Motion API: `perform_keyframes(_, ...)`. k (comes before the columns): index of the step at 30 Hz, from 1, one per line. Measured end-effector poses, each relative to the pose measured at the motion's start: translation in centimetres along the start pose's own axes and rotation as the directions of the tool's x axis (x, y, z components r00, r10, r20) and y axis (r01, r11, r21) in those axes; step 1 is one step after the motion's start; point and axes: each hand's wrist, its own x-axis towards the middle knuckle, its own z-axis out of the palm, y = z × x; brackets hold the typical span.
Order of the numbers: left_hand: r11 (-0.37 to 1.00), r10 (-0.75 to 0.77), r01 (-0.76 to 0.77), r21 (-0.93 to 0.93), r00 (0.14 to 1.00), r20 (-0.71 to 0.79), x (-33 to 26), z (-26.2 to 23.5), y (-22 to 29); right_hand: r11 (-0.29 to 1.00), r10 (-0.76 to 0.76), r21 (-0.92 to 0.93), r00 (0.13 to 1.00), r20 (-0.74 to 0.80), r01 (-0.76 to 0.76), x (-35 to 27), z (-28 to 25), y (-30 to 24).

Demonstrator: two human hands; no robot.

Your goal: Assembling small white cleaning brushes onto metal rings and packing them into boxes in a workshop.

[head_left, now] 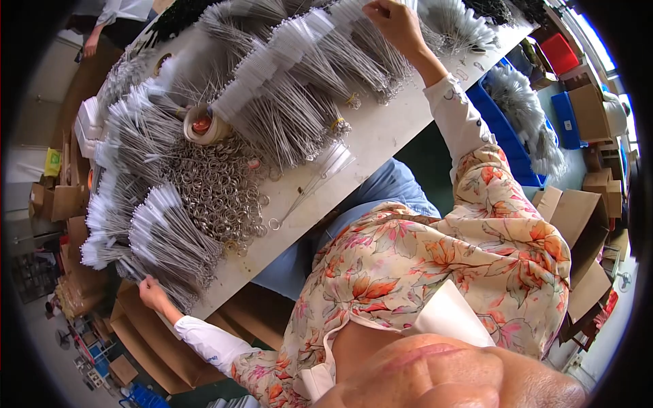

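Observation:
Wire brushes with white bristle heads and thin looped stems cover much of the table. At the table's near left edge, my left hand (154,295) is closed at the side of a brush pile (170,234); what its fingers hold is hard to see. My right hand (394,26) reaches to the far side, fingers pinched together over the long row of brushes (299,75). Anything in that pinch is too small to make out. Between my arms lie a heap of metal rings (224,180) and a few separate brushes (316,180) near the front edge.
A tape roll (198,138) with something orange inside stands by the rings. Right of the white table (360,146), a blue crate (486,112) holds more brushes. Cardboard boxes (153,347) stand below left and at right. Another person's hand (90,45) shows at upper left.

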Motion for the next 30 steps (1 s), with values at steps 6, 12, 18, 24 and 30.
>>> perform_keyframes(6, 0.996, -0.084, 0.085, 0.006, 0.965, 0.247, 2.4, 0.0, -6.8, 0.841, 0.249, -0.535, 0.937, 0.246, -0.083, -0.4, 0.2, 1.5)
perform_keyframes(12, 0.985, -0.144, 0.101, 0.137, 0.924, 0.355, 2.0, -2.3, -1.2, 0.920, 0.206, -0.370, 0.962, 0.179, -0.128, -1.0, 0.1, 4.6)
perform_keyframes(18, 0.973, -0.224, 0.205, 0.107, 0.951, 0.212, 2.6, -3.9, 0.4, 0.981, -0.042, -0.189, 0.999, 0.001, 0.042, 1.4, -1.3, 3.8)
perform_keyframes(24, 0.989, 0.070, -0.115, -0.097, 0.923, -0.379, 0.6, -6.3, 2.7, 0.867, 0.405, 0.386, 0.896, -0.180, -0.315, 7.4, -7.5, 9.9)
perform_keyframes(30, 0.925, -0.061, 0.006, -0.381, 0.989, -0.132, -5.5, -6.4, 9.5, 0.848, 0.060, -0.524, 0.970, 0.236, 0.075, 6.7, -4.5, 20.8)
